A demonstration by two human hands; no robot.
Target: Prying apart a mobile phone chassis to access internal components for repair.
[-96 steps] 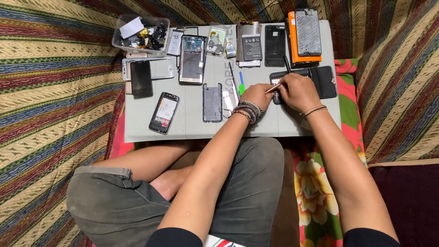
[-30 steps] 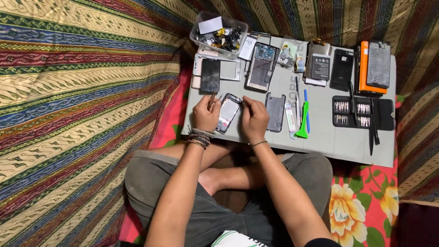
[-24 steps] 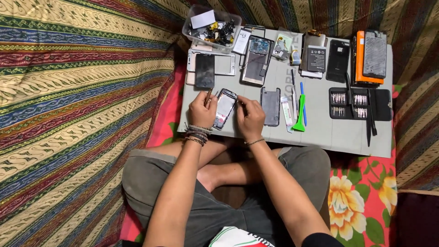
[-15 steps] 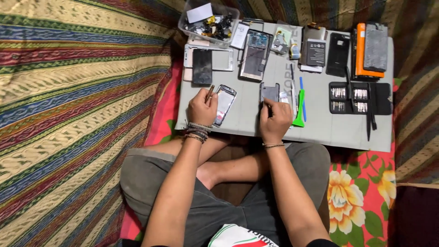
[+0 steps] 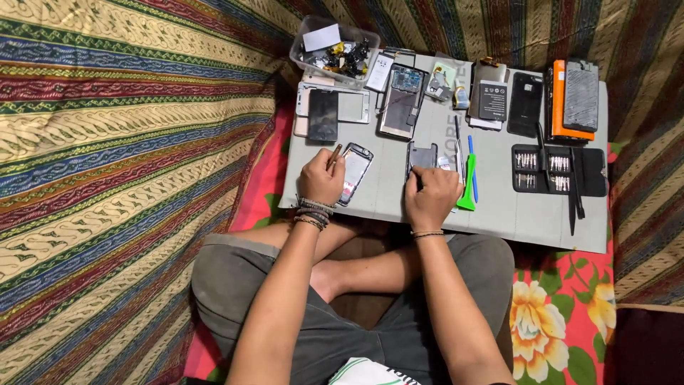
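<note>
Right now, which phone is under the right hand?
The dark phone beside the green pry tool; the right hand rests on its lower end, unlike the others.

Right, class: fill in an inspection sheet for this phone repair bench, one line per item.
Surface: grey board, crowded.
Job's things: opened phone by the left hand; dark phone part under the right hand's fingers.
Clutter: clear parts tub, screwdriver bit case, green pry tool, orange case.
Hands: left hand grips a thin brown tool; right hand rests on the board.
Cables: nothing seen.
Surroundings: striped cloth, floral cloth.
</note>
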